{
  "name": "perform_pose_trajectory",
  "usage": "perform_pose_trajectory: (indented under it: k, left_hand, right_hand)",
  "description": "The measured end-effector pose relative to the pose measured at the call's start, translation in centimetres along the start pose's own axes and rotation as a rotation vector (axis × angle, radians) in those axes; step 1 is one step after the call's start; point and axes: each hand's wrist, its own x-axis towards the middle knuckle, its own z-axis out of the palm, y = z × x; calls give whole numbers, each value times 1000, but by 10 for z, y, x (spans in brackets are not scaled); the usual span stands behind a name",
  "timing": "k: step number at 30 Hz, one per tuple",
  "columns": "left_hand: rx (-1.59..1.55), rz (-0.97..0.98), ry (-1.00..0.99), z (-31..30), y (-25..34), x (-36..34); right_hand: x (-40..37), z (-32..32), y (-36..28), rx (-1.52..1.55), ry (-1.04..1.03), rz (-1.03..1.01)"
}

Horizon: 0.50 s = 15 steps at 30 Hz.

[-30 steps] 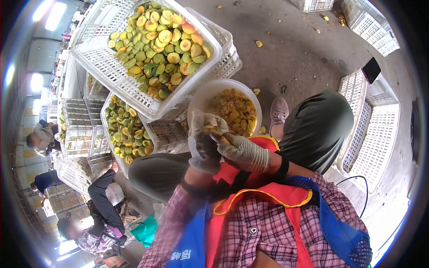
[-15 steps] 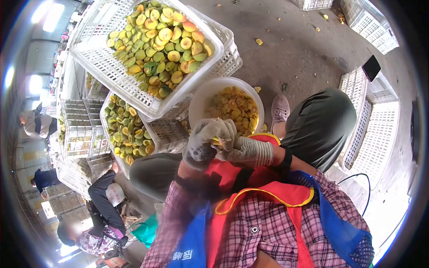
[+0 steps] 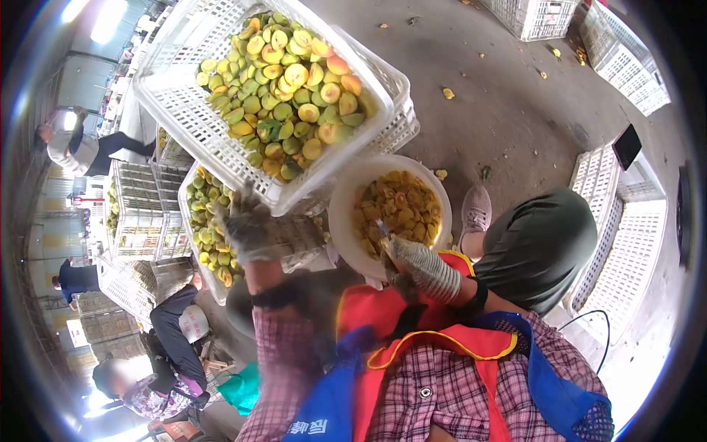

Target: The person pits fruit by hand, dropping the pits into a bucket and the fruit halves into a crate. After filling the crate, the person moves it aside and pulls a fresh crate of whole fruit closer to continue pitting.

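Note:
My left hand [image 3: 250, 225], in a grey glove and blurred, reaches over the right edge of the lower crate of green-yellow fruit [image 3: 206, 221]. Its fingers look apart, with nothing visible in them. In front of my chest, my right hand [image 3: 427, 271], in a pale knitted glove, is closed around a small thin tool [image 3: 383, 229], probably a knife. The tool's tip points at a white bucket [image 3: 341, 221] of yellow-orange fruit pieces [image 3: 398, 206]. Above the bucket, a tilted white crate [image 3: 177, 96] holds many halved fruits [image 3: 294, 96].
White crates [image 3: 626, 243] stand at the right, with a dark flat device [image 3: 627, 147] on their edge. More crates [image 3: 526, 18] stand at the top right. Stacked crates [image 3: 140, 191] and several people, one seated [image 3: 162, 390], are at the left. Fruit scraps [image 3: 448, 93] dot the floor.
My hands were together over the bucket's near edge. My left hand has moved left to the lower fruit crate; my right stays near the bucket, its tool now showing. The view has shifted slightly.

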Motion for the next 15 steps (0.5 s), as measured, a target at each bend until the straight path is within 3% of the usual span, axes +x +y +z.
perform_pose_trajectory:
  k: [2,4,5,6,8,9,13,15]
  left_hand:
    - [853,191,122,46,-31,19]
    - [1325,401,-115,10,-64,107]
    - [1621,343,-125,23,-73,116]
    - [1917,274,-130,33,-85,119]
    - [2081,269,-165,41,-103,126]
    - [2245,255,-195,43,-110,127]
    - [2167,208,-348,57,-102,101]
    - [1754,488,-386,39,-101,94]
  right_hand:
    - [3,3,-1,-69,77,-60]
    - [-1,3,-11,-325,-2,-160]
    - [14,-15,0,-797,-133,-724]
    - [12,-12,1,-796,-130,-728]
    - [7,-3,-5,-362,54,-215]
    - [7,-2,-6,-361,60,-218]
    - [6,4,-7,-327,124,-237]
    - [1,5,-13,-325,139,-244]
